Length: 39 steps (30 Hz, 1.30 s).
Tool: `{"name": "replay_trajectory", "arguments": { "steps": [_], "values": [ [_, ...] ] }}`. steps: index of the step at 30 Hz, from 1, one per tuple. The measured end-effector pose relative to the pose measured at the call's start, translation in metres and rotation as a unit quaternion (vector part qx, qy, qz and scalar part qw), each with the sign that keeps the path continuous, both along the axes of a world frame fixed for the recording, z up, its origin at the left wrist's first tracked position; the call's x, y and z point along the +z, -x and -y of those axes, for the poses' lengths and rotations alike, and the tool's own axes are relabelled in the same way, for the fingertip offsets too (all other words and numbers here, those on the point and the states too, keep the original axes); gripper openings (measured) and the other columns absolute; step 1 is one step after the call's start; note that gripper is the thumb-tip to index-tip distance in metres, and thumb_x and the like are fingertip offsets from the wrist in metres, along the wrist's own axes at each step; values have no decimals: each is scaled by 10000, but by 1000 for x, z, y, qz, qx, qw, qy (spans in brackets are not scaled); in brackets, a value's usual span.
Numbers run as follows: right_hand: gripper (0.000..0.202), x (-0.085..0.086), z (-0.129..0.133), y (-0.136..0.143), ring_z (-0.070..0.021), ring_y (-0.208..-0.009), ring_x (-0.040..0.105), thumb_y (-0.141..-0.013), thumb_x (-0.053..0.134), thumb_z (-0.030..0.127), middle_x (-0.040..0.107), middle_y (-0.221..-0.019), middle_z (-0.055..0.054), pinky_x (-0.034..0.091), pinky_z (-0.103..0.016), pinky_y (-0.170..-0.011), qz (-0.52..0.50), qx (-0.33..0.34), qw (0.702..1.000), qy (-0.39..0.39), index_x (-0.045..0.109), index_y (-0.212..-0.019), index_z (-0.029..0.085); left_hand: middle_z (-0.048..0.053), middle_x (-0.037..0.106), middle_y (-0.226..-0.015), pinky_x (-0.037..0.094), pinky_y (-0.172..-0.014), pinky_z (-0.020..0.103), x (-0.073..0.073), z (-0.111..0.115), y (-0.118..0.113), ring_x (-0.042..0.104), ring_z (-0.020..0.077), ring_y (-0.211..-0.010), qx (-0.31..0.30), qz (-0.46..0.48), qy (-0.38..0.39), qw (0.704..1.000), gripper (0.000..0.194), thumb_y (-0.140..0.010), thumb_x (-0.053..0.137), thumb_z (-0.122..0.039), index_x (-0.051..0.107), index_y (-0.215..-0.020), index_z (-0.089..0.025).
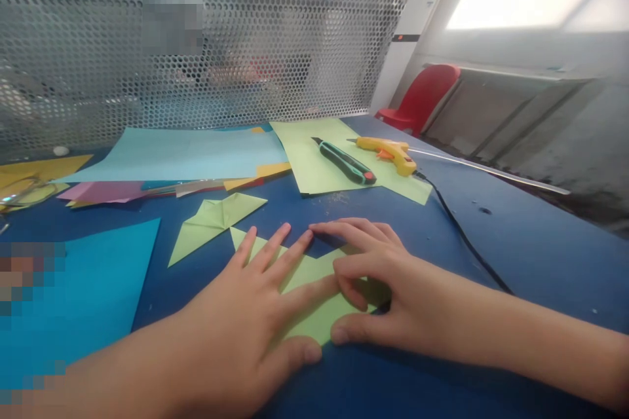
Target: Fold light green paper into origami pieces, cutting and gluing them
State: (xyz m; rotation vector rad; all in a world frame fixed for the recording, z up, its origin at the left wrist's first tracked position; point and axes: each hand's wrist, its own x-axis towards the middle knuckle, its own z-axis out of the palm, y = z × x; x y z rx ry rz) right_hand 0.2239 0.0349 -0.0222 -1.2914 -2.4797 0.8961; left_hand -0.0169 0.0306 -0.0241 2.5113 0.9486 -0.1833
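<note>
My left hand [270, 301] lies flat with its fingers spread over a folded light-green sheet of paper [309, 321], covering much of it. From the right, my right hand [388, 275] rests over the same paper. Its forefinger is curled on the paper, its other fingers reach towards my left fingertips, and its thumb is apart at the near edge. The right end of the paper is partly hidden under this hand. Just beyond my left fingers lies another folded light-green paper piece [216, 216] with creases in its middle.
A green utility knife [344, 160] and a yellow glue gun [388, 152] lie on light-green sheets [314, 170]; a black cord [457, 229] runs right. Light-blue paper [196, 154] covers coloured sheets. Blue paper [103, 275] lies left. Perforated metal [295, 33] stands behind the blue table [531, 229].
</note>
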Motion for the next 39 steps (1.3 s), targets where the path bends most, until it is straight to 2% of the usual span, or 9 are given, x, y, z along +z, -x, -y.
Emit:
{"name": "replay_trajectory", "arguments": {
  "steps": [5,10,17,20,23,29,31,35,39],
  "values": [
    [549,-8,5,5,-410,-1504,359,-880,741,606,621,-1476,-121,295,-660,-1108,-4,-13,999,-41,486,-614,198,4,-34,-1726,29,-1151,834,1,-4,-2,-53,422,-1556,2,1,30,1000,540,-1093,212,-613,101,-1617,-545],
    [577,-10,4,6,-421,-1495,369,-809,809,596,650,-1441,-98,303,-653,-1077,2,-16,999,-48,452,-600,195,36,9,-1731,59,-1133,850,-2,-2,-2,-27,446,-1551,3,2,3,1000,595,-1074,336,-628,110,-1619,-542],
    [627,-10,5,10,-444,-1452,434,-733,838,637,657,-1450,-114,290,-662,-1088,24,-27,995,-88,422,-584,193,74,29,-1734,91,-1128,853,-3,-2,-3,-3,463,-1545,-13,-14,-15,1000,641,-1065,379,-589,95,-1633,-508],
    [528,-10,8,12,-451,-1443,451,-708,833,599,631,-1493,-122,252,-685,-1129,36,-37,995,-91,498,-605,205,78,49,-1732,89,-1125,858,-3,-2,-3,25,458,-1555,-12,0,-16,1000,637,-1070,378,-579,117,-1643,-485],
    [413,-9,9,13,-454,-1462,428,-687,815,535,606,-1525,-123,246,-689,-1147,43,-43,994,-87,555,-634,219,60,52,-1732,86,-1134,852,-2,-1,-1,52,446,-1567,-5,18,-12,1000,630,-1070,354,-616,135,-1646,-478],
    [440,-8,7,6,-448,-1523,346,-681,781,437,591,-1544,-117,289,-689,-1133,33,-41,997,-47,402,-614,224,40,2,-1728,65,-1134,841,-3,-4,0,20,427,-1566,-9,2,-15,1000,628,-1065,337,-644,110,-1637,-515],
    [380,-7,6,1,-442,-1552,297,-703,768,413,528,-1603,-102,250,-708,-1156,29,-39,999,-25,446,-637,223,46,-27,-1729,66,-1136,838,-3,-5,-2,18,433,-1564,-15,-10,-24,1000,621,-1063,346,-640,136,-1635,-519],
    [158,-1,0,-9,-413,-1605,178,-753,734,402,400,-1690,-54,174,-732,-1201,14,-38,997,61,683,-810,264,63,-50,-1736,101,-1126,848,-2,-2,-5,26,463,-1559,-28,-37,-56,997,568,-1066,407,-586,289,-1615,-496],
    [297,9,-6,-15,-385,-1616,173,-740,702,333,418,-1678,-54,188,-703,-1234,8,-19,993,112,772,-1027,304,55,34,-1746,155,-1109,861,0,1,-5,38,451,-1572,-79,-15,-112,990,443,-1075,463,-425,505,-1515,-450]
  ]
}}
